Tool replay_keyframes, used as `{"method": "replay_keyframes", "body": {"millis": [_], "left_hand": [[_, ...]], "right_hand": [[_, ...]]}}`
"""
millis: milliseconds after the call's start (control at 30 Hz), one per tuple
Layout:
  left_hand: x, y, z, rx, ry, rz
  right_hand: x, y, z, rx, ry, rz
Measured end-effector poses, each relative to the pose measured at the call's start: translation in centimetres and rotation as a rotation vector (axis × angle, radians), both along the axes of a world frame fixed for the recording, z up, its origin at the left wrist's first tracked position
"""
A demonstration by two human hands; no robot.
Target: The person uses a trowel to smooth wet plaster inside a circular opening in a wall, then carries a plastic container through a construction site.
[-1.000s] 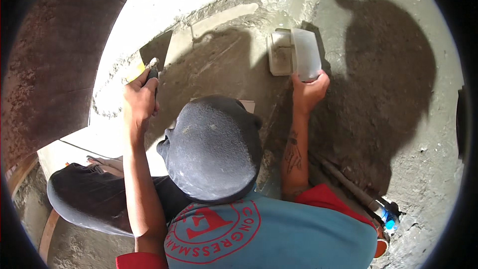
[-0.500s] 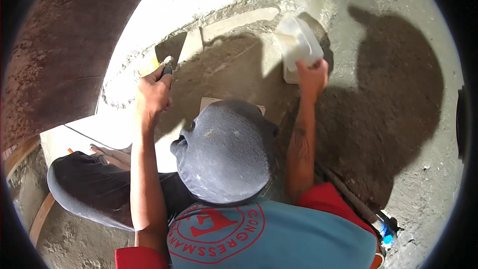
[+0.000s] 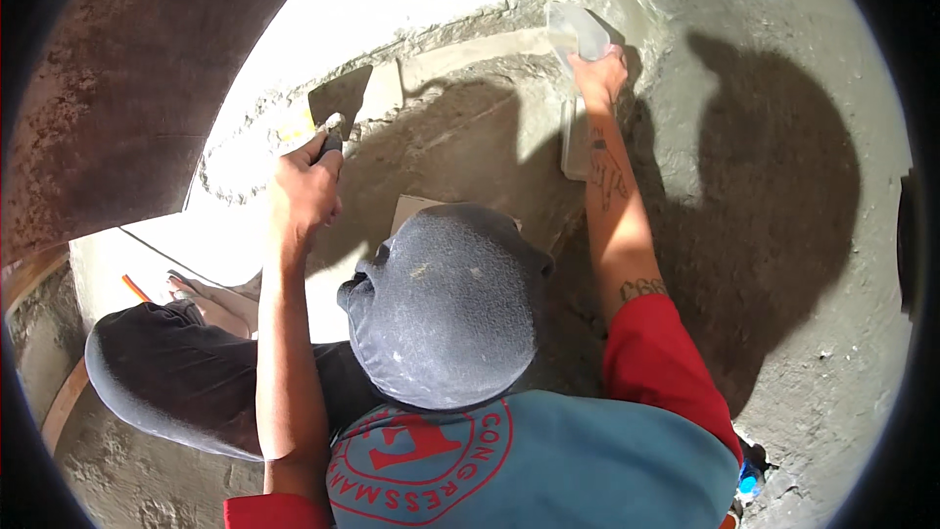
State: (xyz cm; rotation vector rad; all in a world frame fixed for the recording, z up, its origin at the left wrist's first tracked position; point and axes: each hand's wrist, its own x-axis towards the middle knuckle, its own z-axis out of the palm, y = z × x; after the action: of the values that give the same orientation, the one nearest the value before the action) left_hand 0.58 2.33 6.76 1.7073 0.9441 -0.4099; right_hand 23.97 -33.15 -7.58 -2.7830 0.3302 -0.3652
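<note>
My left hand [image 3: 305, 186] is closed around the handle of a trowel, its flat dark blade [image 3: 336, 98] pointing away from me beside a pale raised strip [image 3: 470, 55]. At the far right, my right hand [image 3: 600, 76] grips a translucent plastic container [image 3: 576, 31] by its near side. That container is tilted over the right end of the strip, close to the curved wall. A second pale rectangular container [image 3: 574, 142] stands below it, partly covered by my right forearm. What either container holds cannot be made out.
A large curved brown panel [image 3: 127, 88] hangs over the upper left. Rough grey plaster [image 3: 793, 20] curves round the right side. An orange stick [image 3: 132, 288] lies at left near my foot [image 3: 217, 313]. A blue object [image 3: 749, 480] sits at lower right.
My right hand has moved away from me and slightly left, carrying the container up to the strip and away from the second container. The left hand and trowel have hardly moved.
</note>
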Motion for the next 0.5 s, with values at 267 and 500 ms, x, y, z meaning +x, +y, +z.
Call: {"method": "replay_keyframes", "body": {"millis": [267,500], "left_hand": [[0.3,0.0,-0.2,-0.001,0.012,-0.007],[0.1,-0.1,0.0,0.017,-0.024,-0.017]], "right_hand": [[-1.9,0.9,-1.9,0.046,0.026,-0.005],[-4.0,3.1,-1.3,0.184,0.133,-0.017]]}}
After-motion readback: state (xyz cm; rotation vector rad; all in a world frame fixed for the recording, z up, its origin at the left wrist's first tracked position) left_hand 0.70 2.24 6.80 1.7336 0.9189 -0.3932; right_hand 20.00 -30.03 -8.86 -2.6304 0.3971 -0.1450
